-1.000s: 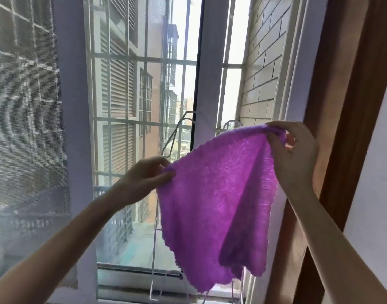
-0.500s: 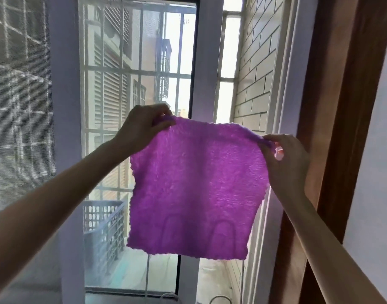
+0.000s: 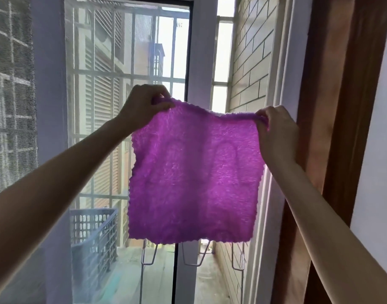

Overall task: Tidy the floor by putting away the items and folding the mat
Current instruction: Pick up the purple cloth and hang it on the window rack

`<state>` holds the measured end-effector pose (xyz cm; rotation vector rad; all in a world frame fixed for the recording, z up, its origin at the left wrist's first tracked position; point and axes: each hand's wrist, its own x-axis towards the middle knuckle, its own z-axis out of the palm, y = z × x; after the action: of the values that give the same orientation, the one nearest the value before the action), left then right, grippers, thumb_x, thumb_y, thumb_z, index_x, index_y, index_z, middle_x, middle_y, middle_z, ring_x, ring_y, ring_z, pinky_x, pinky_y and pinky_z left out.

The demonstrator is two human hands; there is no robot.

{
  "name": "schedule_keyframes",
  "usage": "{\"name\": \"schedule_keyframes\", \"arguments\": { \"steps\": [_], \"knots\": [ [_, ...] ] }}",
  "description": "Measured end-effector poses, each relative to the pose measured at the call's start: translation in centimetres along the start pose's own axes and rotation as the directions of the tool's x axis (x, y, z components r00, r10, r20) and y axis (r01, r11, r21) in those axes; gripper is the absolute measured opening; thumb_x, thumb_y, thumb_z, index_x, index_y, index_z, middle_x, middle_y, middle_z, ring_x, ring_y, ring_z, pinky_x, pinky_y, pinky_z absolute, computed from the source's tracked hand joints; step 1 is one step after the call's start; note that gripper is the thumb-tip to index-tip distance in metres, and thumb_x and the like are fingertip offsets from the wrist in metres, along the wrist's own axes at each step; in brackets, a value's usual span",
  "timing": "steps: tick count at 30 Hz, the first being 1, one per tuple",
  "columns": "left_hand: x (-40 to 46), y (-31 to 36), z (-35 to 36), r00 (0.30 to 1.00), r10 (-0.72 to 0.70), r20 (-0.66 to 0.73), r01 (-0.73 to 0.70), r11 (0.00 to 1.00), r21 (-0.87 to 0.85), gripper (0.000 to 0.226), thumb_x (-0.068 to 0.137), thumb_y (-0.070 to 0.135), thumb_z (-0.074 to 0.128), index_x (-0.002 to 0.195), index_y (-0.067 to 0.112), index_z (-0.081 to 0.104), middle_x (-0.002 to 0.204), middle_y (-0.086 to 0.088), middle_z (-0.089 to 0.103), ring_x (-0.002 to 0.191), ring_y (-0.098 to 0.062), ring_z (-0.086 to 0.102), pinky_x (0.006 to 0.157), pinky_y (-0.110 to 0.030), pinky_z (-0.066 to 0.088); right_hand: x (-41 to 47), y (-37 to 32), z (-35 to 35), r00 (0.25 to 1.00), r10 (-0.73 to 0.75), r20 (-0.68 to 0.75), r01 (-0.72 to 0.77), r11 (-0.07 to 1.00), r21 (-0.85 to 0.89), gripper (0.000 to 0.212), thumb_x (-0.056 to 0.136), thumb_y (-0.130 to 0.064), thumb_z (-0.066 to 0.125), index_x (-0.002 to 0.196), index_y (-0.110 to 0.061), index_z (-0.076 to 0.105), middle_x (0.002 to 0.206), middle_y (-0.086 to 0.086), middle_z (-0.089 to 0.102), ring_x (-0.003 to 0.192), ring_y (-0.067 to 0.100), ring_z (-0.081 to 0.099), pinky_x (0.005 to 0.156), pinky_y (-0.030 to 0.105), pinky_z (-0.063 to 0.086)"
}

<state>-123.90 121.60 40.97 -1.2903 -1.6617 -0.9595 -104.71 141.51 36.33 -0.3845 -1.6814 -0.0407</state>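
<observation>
The purple cloth (image 3: 192, 181) now hangs flat and fully spread, where a second ago it drooped folded. The left hand (image 3: 144, 106) and the right hand (image 3: 275, 130) each pinch a top corner, holding it before the wire rack (image 3: 191, 255); it seems ready for hanging.

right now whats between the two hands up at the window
In the head view, only the purple cloth spans the gap: the left hand and right hand each pinch a top corner, its top edge sagging slightly between them.
</observation>
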Motion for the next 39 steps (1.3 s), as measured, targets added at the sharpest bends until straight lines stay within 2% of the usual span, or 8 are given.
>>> {"name": "schedule_keyframes", "arguments": {
  "steps": [5,13,19,24,28,32,35,39],
  "knots": [
    [-1.9,-0.9,2.1,0.993,0.043,0.111,-0.047,0.999,0.028,0.011,0.085,0.018,0.067,0.092,0.009,0.067,0.068,0.006,0.058,0.060,-0.001,0.049,0.061,-0.004,0.037,-1.2,0.9,1.3,0.987,-0.053,0.153,0.069,0.992,-0.101,0.019,0.095,-0.007,0.051,0.108,-0.007,0.065,0.102,0.014,0.062,0.086,0.027,0.061,0.072,0.027,0.041],
    [-4.0,-2.7,3.1,0.959,0.072,0.274,-0.080,0.997,0.016,0.016,0.081,0.007,0.068,0.098,0.007,0.068,0.086,-0.004,0.066,0.070,-0.013,0.060,0.063,-0.009,0.040,-3.1,1.4,0.9,0.931,-0.082,0.355,0.062,0.996,0.067,0.017,0.087,-0.009,0.064,0.102,-0.009,0.069,0.095,0.008,0.068,0.080,0.019,0.063,0.078,0.029,0.050],
    [-5.4,-3.6,2.3,0.932,0.100,0.349,-0.099,0.995,-0.020,0.015,0.085,-0.002,0.061,0.099,0.000,0.066,0.091,-0.016,0.069,0.077,-0.017,0.061,0.073,-0.023,0.047,-3.1,2.0,-0.6,0.759,-0.008,0.651,-0.050,0.996,0.071,0.014,0.090,-0.011,0.059,0.096,-0.017,0.070,0.095,0.000,0.068,0.080,0.011,0.058,0.080,0.029,0.045],
    [-7.6,-3.2,1.0,0.972,-0.017,0.233,0.029,0.998,-0.047,0.017,0.090,0.002,0.055,0.104,0.000,0.064,0.097,-0.011,0.066,0.084,-0.019,0.060,0.079,-0.028,0.046,-4.0,2.3,-1.0,0.858,0.011,0.513,-0.032,0.999,0.032,0.028,0.093,-0.004,0.051,0.117,-0.011,0.063,0.116,0.008,0.065,0.094,0.016,0.060,0.085,0.024,0.041],
    [-11.8,-1.4,0.2,0.985,-0.162,0.050,0.166,0.984,-0.073,0.017,0.092,0.005,0.054,0.106,0.005,0.063,0.096,0.001,0.062,0.079,-0.007,0.058,0.071,-0.010,0.040,-7.8,1.4,-1.8,0.972,-0.092,0.215,0.067,0.990,0.120,0.020,0.091,-0.009,0.056,0.109,-0.008,0.066,0.105,0.011,0.066,0.087,0.017,0.059,0.082,0.025,0.039],
    [-19.4,1.6,1.3,0.986,-0.168,0.005,0.168,0.978,-0.123,0.010,0.088,0.016,0.060,0.097,0.013,0.063,0.092,0.005,0.063,0.079,0.000,0.056,0.069,-0.012,0.039,-13.8,0.8,-2.3,0.890,-0.321,0.323,0.208,0.918,0.337,0.025,0.087,-0.032,0.057,0.106,-0.018,0.065,0.098,0.004,0.067,0.086,0.017,0.063,0.082,0.031,0.051],
    [-24.5,3.6,3.2,0.993,-0.081,0.089,0.088,0.993,-0.074,0.029,0.082,0.043,0.056,0.101,0.021,0.060,0.098,0.007,0.059,0.089,-0.006,0.054,0.077,-0.021,0.043,-17.5,0.5,-2.3,0.813,-0.426,0.396,0.310,0.893,0.326,0.037,0.076,-0.047,0.063,0.105,-0.025,0.062,0.099,-0.003,0.067,0.093,0.014,0.060,0.088,0.027,0.044],
    [-27.8,5.2,6.4,0.981,0.076,0.180,-0.092,0.992,0.081,0.058,0.066,0.049,0.073,0.113,0.022,0.051,0.120,0.000,0.050,0.109,-0.018,0.048,0.089,-0.027,0.036,-19.8,0.4,-1.7,0.797,-0.484,0.361,0.429,0.875,0.224,0.047,0.062,-0.036,0.081,0.102,-0.021,0.062,0.098,-0.003,0.064,0.096,0.013,0.050,0.086,0.023,0.034]
  ]
}}
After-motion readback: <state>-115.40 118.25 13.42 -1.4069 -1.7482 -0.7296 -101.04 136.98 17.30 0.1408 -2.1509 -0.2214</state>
